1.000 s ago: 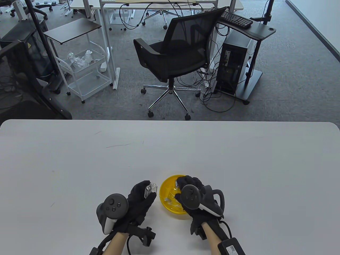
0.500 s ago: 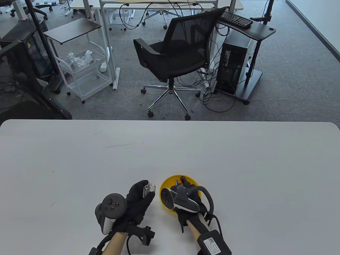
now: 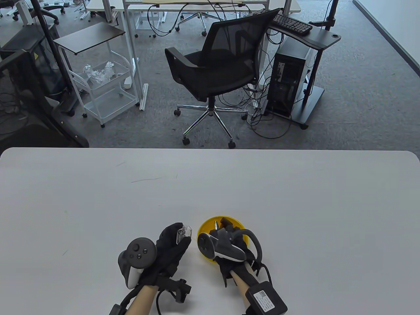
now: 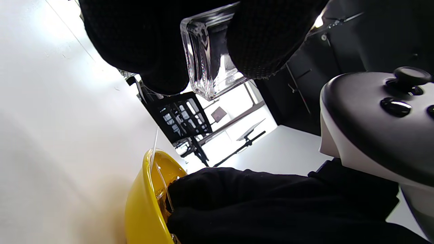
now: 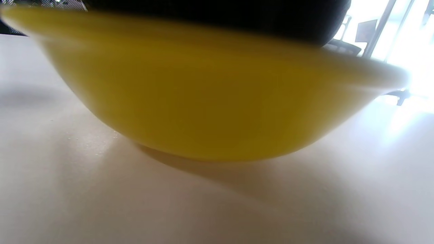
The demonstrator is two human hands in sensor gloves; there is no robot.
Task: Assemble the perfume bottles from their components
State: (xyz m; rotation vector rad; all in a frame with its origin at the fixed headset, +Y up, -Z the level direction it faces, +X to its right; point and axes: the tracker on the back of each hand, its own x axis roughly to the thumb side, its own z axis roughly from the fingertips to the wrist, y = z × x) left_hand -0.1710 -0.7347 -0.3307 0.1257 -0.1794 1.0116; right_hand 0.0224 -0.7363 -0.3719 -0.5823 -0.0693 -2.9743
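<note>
My left hand (image 3: 177,237) pinches a small clear glass perfume bottle (image 3: 184,232) just left of the yellow bowl (image 3: 204,227). In the left wrist view the bottle (image 4: 210,64) sits between thumb and fingers (image 4: 268,40), base outward. My right hand (image 3: 227,227) reaches into the bowl, turned on its side, fingers curled down among the parts. A silver spray pump (image 3: 216,225) shows beside its fingertips. A thin clear tube (image 4: 156,149) rises over the bowl's rim (image 4: 144,189). Whether the right fingers grip anything is hidden. The right wrist view shows only the bowl's outer wall (image 5: 203,101).
The white table (image 3: 295,203) stretches wide around the bowl. Beyond its far edge stand a black office chair (image 3: 216,65), a white wire cart (image 3: 105,92) and a computer tower (image 3: 288,82).
My right hand has rolled from palm-down onto its side and drawn slightly nearer inside the bowl, then held still. The left hand keeps the bottle in nearly the same spot.
</note>
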